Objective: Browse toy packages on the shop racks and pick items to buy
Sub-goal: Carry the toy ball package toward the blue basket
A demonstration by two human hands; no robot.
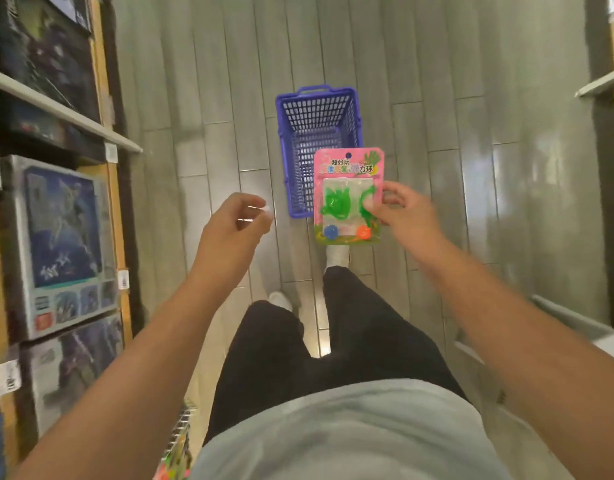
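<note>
Pink toy package (348, 197) pinched at its right edge by right hand (407, 211), held above the blue basket (317, 109) on the floor. Left hand (234, 225) loosely curled, holding nothing (free to steady). Lower it flat in, then let go.

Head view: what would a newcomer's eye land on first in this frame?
Most striking is the pink toy package with green shapes inside, held up at centre by the right hand, whose fingers pinch its right edge. Just beyond it, a blue shopping basket stands on the grey floor. The left hand hangs loosely curled, holding nothing, beside boxed kits shelved on the left.
</note>
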